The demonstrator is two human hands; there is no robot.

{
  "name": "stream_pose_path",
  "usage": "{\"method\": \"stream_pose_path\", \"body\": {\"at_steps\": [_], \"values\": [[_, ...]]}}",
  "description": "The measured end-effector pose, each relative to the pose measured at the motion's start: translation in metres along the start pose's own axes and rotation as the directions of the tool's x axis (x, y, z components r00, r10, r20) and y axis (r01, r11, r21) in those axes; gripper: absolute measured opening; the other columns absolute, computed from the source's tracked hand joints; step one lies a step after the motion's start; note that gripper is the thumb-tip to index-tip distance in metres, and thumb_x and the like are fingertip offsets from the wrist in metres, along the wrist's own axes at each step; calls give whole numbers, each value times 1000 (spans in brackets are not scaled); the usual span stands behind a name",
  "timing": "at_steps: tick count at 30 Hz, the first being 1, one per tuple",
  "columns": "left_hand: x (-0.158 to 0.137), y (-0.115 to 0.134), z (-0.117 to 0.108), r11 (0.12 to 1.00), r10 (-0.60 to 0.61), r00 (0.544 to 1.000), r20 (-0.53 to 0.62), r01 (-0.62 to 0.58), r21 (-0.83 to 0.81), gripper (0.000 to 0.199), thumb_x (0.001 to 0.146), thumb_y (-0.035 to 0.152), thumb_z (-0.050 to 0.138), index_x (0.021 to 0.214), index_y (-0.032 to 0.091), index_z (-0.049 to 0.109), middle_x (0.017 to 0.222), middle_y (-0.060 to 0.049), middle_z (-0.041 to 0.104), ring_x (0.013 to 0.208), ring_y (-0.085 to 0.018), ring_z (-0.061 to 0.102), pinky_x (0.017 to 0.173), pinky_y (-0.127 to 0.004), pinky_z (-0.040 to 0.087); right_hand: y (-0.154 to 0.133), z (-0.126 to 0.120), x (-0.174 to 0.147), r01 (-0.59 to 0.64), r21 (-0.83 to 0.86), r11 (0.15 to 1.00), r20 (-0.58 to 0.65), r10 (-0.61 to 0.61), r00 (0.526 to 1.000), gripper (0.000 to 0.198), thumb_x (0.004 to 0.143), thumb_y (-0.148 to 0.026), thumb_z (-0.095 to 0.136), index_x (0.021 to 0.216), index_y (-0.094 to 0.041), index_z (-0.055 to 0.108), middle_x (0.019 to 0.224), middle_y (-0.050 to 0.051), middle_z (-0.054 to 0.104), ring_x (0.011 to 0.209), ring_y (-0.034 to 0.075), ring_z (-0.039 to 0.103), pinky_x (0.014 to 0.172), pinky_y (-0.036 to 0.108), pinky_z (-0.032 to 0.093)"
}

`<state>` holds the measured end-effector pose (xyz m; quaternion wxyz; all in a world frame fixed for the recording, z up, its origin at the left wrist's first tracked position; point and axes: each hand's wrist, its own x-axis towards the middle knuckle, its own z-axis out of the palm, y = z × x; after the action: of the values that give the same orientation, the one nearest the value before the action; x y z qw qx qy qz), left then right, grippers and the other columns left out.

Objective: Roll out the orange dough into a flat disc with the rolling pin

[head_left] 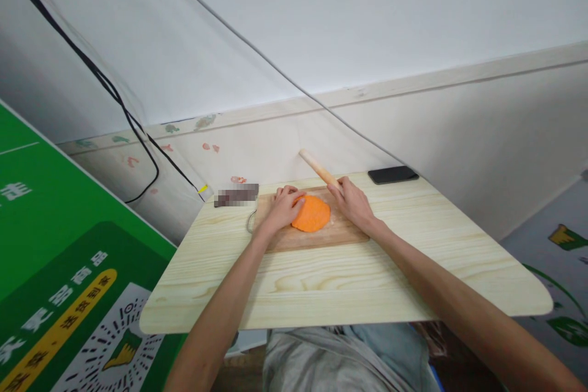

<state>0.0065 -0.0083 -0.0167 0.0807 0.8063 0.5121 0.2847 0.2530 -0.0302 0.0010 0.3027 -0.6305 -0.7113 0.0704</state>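
A flattened round of orange dough (312, 214) lies on a wooden cutting board (321, 240). My left hand (285, 208) is at the dough's left edge, its fingertips touching it and its fingers partly spread. My right hand (353, 201) grips the near end of a wooden rolling pin (316, 166), just right of the dough. The pin's far end is raised and points away toward the wall. A metal handle (250, 222) sticks out at the board's left side.
The board stands on a pale wood-grain table (312, 294) with rounded corners. A black phone (393, 175) lies at the back right, and a blurred-out dark object (236, 196) at the back left. Cables hang along the wall, and a green printed panel (59, 245) stands left.
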Motion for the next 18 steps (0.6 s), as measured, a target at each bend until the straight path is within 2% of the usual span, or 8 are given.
{"method": "stream_pose_path", "body": {"at_steps": [11, 18], "values": [[5, 5, 6, 994, 35, 999, -32, -38, -100, 15, 97, 13, 63, 102, 22, 75, 112, -9, 76, 112, -26, 66, 107, -43, 52, 2, 3, 2, 1, -4, 1000, 7, -1, 1000, 34, 113, -48, 45, 122, -19, 60, 112, 16, 80, 99, 30, 74, 77, 33, 46], [8, 5, 10, 994, 17, 999, -45, -22, -107, 19, 100, 14, 62, 110, 21, 77, 115, -10, 78, 114, -27, 68, 109, -44, 51, 3, 3, 1, 31, 11, 999, -2, -31, 1000, 34, 113, -49, 44, 122, -20, 59, 113, 15, 80, 98, 30, 74, 78, 34, 47]]}}
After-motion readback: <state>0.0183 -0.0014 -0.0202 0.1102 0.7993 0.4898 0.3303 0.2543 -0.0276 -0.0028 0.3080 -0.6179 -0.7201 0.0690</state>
